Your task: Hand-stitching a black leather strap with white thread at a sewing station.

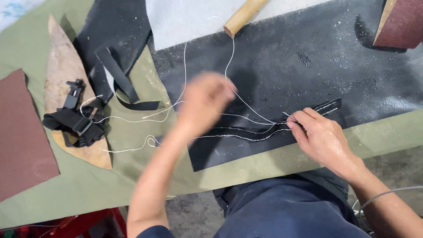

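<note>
olive cloth (79, 185) | right hand (324, 139) fingers pinch stitched black strap (264, 130) | left hand (205, 103) blurred, pinches white thread (229, 61)

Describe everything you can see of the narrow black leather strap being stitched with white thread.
The narrow black leather strap lies flat on a large black grainy sheet, running roughly left to right and rising toward its right end. White stitch lines follow its edges. It looks thin, dark and matte. The right hand presses down on it near the middle, pinching the long white thread there. The blurred left hand is raised above its left part, drawing the thread, which trails in loops over the olive cloth.
</note>
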